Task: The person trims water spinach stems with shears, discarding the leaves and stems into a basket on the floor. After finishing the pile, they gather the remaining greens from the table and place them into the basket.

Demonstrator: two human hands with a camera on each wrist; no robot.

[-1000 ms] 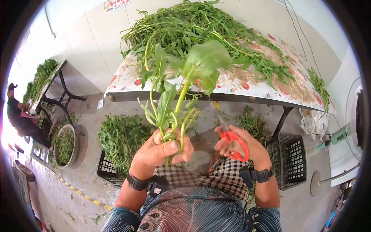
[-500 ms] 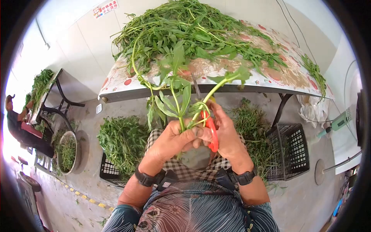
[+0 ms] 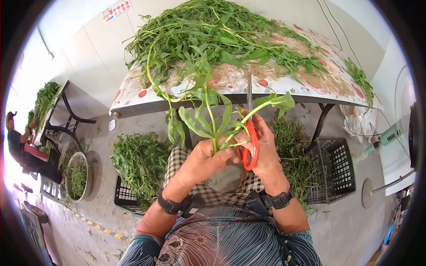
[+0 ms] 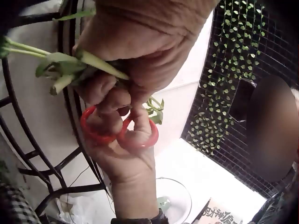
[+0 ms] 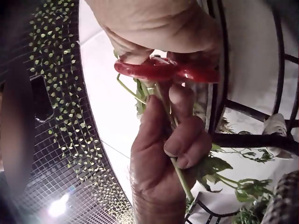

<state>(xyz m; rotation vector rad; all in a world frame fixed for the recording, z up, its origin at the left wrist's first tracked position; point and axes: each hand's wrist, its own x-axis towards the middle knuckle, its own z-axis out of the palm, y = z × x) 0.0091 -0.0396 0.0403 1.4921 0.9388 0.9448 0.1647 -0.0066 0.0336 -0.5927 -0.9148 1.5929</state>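
Observation:
My left hand grips a small bunch of green leafy stems by their lower ends, leaves pointing up and away. My right hand holds red-handled scissors with fingers through the loops, blades pointing up beside the stems. The two hands touch above my lap. From the left wrist view, the red loops show around the right hand's fingers, with cut stem ends above. In the right wrist view, the scissors sit above the left hand, which clasps the stems.
A table with a patterned cloth carries a big heap of greens. Black crates stand on the floor, one at left piled with greens. A metal bowl and another person are at far left.
The right hand brought the scissors from the right up against the stems in the left hand. The bunch lowered and the scissor blades now point upward.

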